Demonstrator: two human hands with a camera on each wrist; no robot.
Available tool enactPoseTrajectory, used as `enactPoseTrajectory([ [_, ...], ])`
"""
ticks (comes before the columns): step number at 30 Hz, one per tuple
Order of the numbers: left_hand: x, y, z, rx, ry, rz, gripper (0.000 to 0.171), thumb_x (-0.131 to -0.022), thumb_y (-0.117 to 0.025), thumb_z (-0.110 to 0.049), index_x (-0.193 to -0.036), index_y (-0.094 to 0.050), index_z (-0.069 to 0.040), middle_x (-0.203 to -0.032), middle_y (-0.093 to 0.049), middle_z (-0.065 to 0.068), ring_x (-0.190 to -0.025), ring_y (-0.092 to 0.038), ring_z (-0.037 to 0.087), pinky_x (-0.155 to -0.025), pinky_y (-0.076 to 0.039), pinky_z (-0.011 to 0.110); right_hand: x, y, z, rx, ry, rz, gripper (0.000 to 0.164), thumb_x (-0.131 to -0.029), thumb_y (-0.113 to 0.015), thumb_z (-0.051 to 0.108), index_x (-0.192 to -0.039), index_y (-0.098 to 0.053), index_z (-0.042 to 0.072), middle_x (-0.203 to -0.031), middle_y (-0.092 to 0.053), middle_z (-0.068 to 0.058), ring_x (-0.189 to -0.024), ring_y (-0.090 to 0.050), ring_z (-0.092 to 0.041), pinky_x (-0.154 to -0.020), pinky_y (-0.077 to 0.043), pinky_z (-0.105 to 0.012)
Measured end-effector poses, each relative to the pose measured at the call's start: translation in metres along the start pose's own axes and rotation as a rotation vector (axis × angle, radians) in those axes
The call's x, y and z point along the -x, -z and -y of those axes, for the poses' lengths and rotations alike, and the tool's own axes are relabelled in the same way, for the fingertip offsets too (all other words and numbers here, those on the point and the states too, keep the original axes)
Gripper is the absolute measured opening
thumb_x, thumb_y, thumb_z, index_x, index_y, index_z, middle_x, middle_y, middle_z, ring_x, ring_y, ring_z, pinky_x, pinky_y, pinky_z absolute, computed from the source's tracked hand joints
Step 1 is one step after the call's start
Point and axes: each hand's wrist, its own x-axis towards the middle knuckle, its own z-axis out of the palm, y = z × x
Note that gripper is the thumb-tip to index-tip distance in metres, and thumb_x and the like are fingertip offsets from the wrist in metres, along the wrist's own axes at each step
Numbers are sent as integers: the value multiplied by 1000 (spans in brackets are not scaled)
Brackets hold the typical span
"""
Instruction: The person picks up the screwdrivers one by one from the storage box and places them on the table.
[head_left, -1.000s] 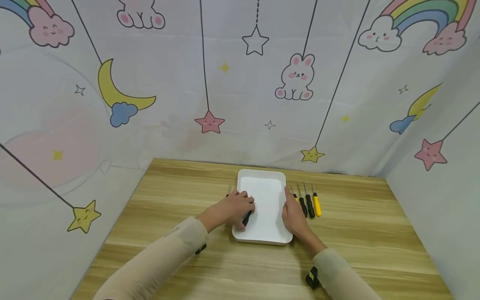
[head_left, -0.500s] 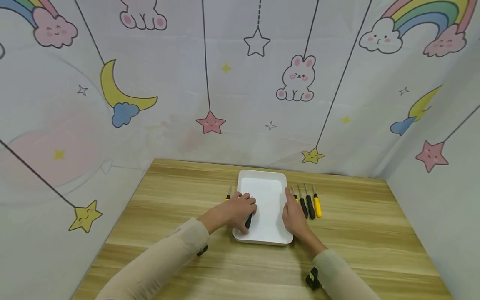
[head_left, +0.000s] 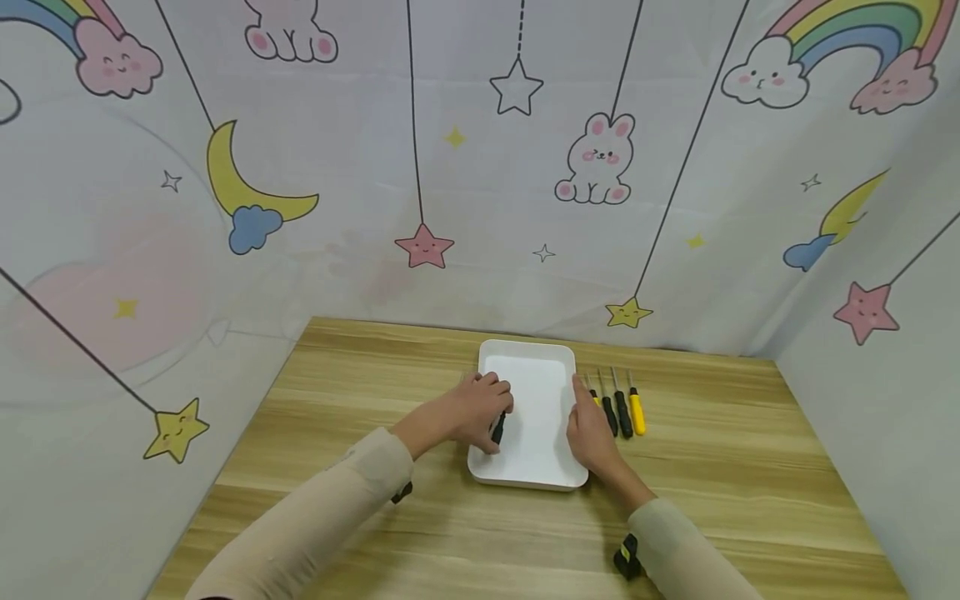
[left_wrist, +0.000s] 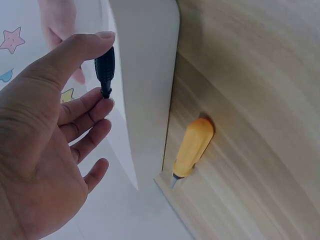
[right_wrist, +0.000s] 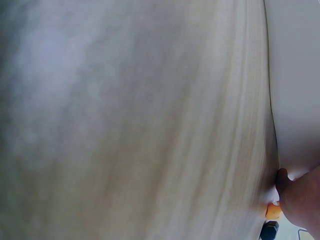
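My left hand (head_left: pixel 480 410) is over the left side of a white tray (head_left: pixel 536 450). It pinches a black screwdriver handle (left_wrist: pixel 104 70) between thumb and fingertips, with the handle's narrow end by the fingers in the left wrist view. In the head view, part of this black handle (head_left: pixel 498 429) shows below the fingers, and the hand hides the rest. My right hand (head_left: pixel 592 433) grips the tray's right wall. Only part of that hand (right_wrist: pixel 302 200) appears in the right wrist view, against the tray's outer side (right_wrist: pixel 300 90).
Several screwdrivers with black or yellow handles lie right of the tray, a yellow one (head_left: pixel 637 414) outermost. Another yellow-handled screwdriver (left_wrist: pixel 194 145) lies on the wooden table (head_left: pixel 360 367) along the tray's left side. A patterned white cloth (head_left: pixel 480 183) hangs behind the table.
My left hand has risen slightly, still pinching the screwdriver, whose handle has shifted within the tray area. It now covers the screwdriver left of the tray. My right hand stays put.
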Motion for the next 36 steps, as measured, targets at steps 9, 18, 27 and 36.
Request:
enactPoseTrajectory([
  [9,6,12,17,79,27,-49,59,-85,-86,-53,-127,-67,-15,-127,-59,1,-119,-50,24,-109,-44,53,-1,0,1,-10,-15,4,57,-109,-37,0,-164,-25,-9,-166,-35,-28,-149,-40,-45,-119,-35,-60],
  [18,12,20,26,127,82,-58,63,-84,-88,-52,-128,-66,-13,-128,-59,2,-126,-50,28,-113,-38,55,0,-2,0,1,2,-13,56,-108,-37,-2,-162,-27,-11,-165,-35,-30,-148,-40,-48,-118,-36,-62],
  [27,19,24,35,141,119,-64,64,-83,-87,-52,-129,-66,-12,-132,-59,4,-132,-50,31,-114,-37,58,-1,-2,-1,-15,-16,23,56,-109,-35,0,-164,-24,-9,-168,-31,-27,-152,-36,-44,-122,-32,-59],
  [36,30,20,51,210,152,-56,58,-84,-87,-51,-124,-66,-14,-124,-59,1,-125,-49,30,-115,-33,62,-2,-2,-2,-12,-10,14,56,-110,-36,0,-164,-24,-9,-167,-33,-28,-150,-38,-46,-120,-34,-60],
])
